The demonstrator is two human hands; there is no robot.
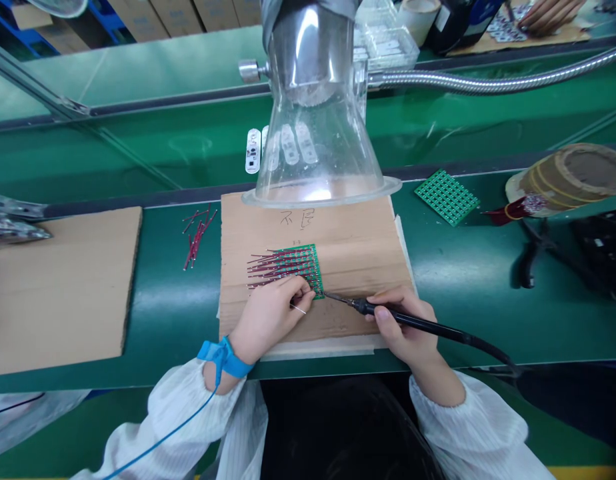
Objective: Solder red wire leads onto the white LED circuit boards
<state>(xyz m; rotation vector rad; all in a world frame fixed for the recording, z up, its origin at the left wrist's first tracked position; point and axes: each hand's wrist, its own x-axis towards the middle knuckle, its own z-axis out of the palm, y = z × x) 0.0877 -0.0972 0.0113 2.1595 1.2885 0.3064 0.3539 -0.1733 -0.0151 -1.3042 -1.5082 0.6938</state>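
cardboard sheet (63,287) lies along the bench's (488,320) left end, loose red-sleeved pins (199,237) just beside it. left hand (271,320) curls closed over the near edge of a green circuit board (295,267) on a cardboard pad (358,240), a thin pin (298,309) showing by its fingers. right hand (403,327) firmly grips a soldering iron (413,317), tip near the board's corner; a second green board (447,197) lies farther right.

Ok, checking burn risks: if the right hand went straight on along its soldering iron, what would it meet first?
The black soldering iron in the right hand would probably meet the corner of the green circuit board first; depth is unclear.
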